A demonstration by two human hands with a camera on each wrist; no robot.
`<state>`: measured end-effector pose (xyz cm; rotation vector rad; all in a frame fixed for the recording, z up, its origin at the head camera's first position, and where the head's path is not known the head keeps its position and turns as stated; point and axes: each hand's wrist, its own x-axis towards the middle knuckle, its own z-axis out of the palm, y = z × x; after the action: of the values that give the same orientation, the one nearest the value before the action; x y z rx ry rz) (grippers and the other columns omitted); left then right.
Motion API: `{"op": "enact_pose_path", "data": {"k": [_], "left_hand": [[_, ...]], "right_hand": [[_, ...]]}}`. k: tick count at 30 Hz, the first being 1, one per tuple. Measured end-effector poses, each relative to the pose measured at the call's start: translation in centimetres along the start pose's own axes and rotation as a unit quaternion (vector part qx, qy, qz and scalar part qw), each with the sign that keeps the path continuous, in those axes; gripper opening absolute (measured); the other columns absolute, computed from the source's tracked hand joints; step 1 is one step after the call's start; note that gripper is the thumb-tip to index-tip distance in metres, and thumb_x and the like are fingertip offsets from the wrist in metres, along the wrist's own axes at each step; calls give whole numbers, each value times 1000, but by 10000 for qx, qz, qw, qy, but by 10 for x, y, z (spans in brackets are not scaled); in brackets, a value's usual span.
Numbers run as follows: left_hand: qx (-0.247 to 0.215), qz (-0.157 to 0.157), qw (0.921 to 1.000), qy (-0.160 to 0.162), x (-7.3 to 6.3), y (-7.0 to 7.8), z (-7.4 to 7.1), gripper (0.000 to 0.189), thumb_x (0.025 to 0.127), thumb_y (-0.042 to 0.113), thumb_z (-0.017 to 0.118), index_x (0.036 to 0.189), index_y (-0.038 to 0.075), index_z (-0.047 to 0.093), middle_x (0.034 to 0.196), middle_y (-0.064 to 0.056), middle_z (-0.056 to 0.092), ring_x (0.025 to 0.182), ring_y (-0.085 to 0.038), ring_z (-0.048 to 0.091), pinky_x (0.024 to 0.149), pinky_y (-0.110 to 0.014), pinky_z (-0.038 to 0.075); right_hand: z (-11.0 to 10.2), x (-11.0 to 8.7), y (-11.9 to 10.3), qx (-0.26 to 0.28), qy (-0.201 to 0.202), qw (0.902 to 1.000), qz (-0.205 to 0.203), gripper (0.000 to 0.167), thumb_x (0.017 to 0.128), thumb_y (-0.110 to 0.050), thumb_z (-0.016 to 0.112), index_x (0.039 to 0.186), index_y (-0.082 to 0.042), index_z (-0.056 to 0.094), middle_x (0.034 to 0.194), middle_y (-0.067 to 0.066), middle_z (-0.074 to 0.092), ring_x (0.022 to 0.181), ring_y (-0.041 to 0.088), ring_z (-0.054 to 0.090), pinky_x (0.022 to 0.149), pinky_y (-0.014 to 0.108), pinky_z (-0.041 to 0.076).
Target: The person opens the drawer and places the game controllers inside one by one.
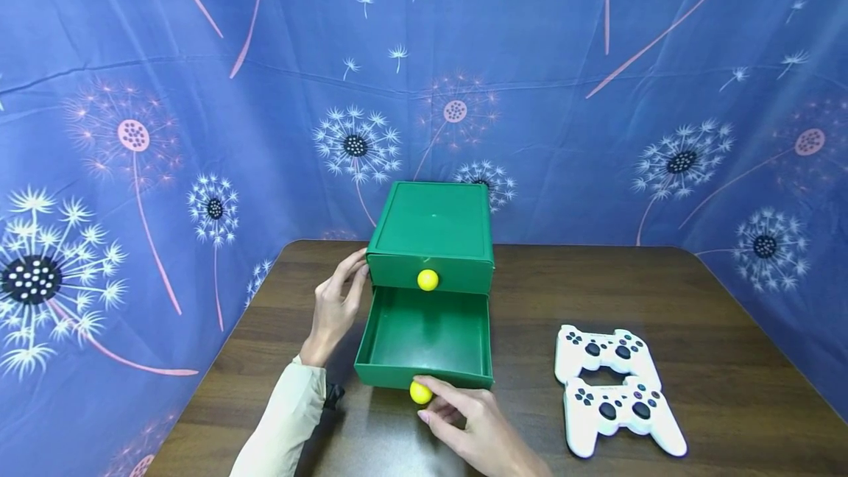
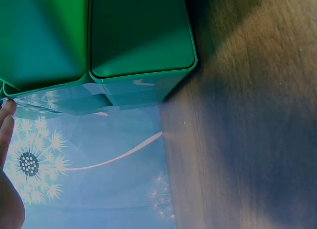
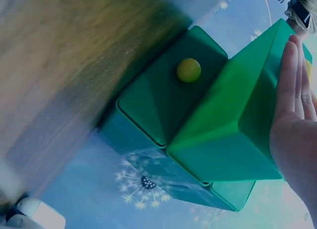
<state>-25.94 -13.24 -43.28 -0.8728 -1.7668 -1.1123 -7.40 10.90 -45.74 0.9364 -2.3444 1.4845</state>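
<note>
A green two-drawer box [image 1: 433,219] stands on the table, its upper drawer [image 1: 397,271] closed and its lower drawer [image 1: 430,333] pulled far out. Nothing lies inside the lower drawer in the head view. Each drawer front has a round yellow knob. My right hand [image 1: 477,422] is at the lower knob [image 1: 420,393], index finger on it and thumb just beneath. In the right wrist view, the fingers [image 3: 287,80] lie along the drawer front and partly cover that knob. My left hand [image 1: 334,308] touches the box's left side near the upper front corner, fingers extended.
Two white game controllers [image 1: 623,414] lie on the right of the wooden table [image 1: 530,293], one partly over the other. Behind the box hangs a blue cloth [image 1: 550,153] with a dandelion print. A black strap [image 1: 333,394] shows by the left sleeve [image 1: 288,411].
</note>
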Motion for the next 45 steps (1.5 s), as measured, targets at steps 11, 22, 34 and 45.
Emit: {"op": "enact_pose_path", "data": {"k": [11,22,34,45], "left_hand": [[-33,50,10000,-15,2,1,0,51,91,-18,68,137,3,65,124,-12,73,98,-29,75,81,-27,60],[-35,60,10000,21,2,1,0,52,87,-20,70,134,1,65,121,-14,73,96,-31,75,78,-31,61],[19,59,10000,19,2,1,0,51,88,-21,70,134,1,65,116,-16,74,94,-31,75,79,-28,60],[34,51,10000,-1,0,-1,0,52,88,-20,70,135,2,65,119,-14,74,95,-30,75,79,-29,61]], "right_hand": [[-11,-13,-4,-267,411,9973,-541,35,96,-7,76,130,-8,69,96,-3,75,84,5,71,69,28,62],[-35,-30,-7,-406,758,9951,-498,42,89,1,80,126,-17,71,101,-8,76,87,11,73,78,25,60],[-56,-49,-2,-937,1547,9817,-603,46,78,13,81,116,-13,76,101,-3,77,84,12,73,76,19,58],[-83,-63,3,-1504,2280,9619,93,46,76,18,82,113,-10,76,97,2,77,86,12,73,78,14,56]]}}
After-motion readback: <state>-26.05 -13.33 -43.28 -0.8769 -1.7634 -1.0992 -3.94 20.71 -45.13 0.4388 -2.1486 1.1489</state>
